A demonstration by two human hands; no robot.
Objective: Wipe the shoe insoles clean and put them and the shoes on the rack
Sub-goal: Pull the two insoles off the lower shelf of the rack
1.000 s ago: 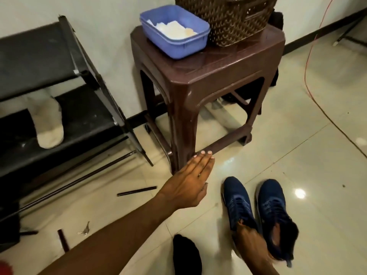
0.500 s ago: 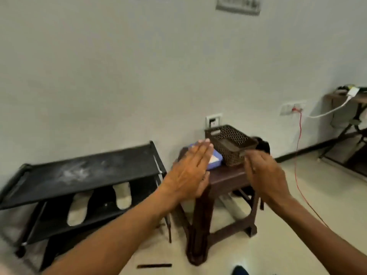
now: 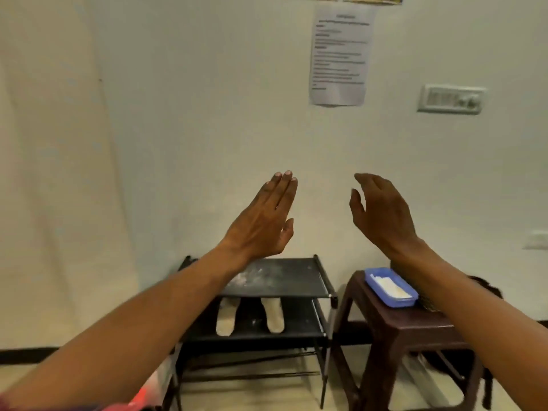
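Both of my hands are raised in front of the wall and hold nothing. My left hand [image 3: 264,221] is flat with its fingers together. My right hand [image 3: 382,215] is loosely curved, its fingers apart. Below them stands the black shoe rack [image 3: 284,280] against the wall. Two pale insoles, one on the left [image 3: 226,315] and one on the right [image 3: 274,314], lie side by side on its second shelf. The top shelf carries only a dusty white smear. The blue shoes are out of view.
A brown plastic stool [image 3: 397,324] stands right of the rack, with a blue tub [image 3: 391,287] of white wipes on top. A paper notice [image 3: 339,51] and a switch panel [image 3: 450,99] hang on the wall.
The view has tilted up from the floor to the wall, and the shoes have dropped out of sight. My right hand has left the shoes and both hands have risen empty.
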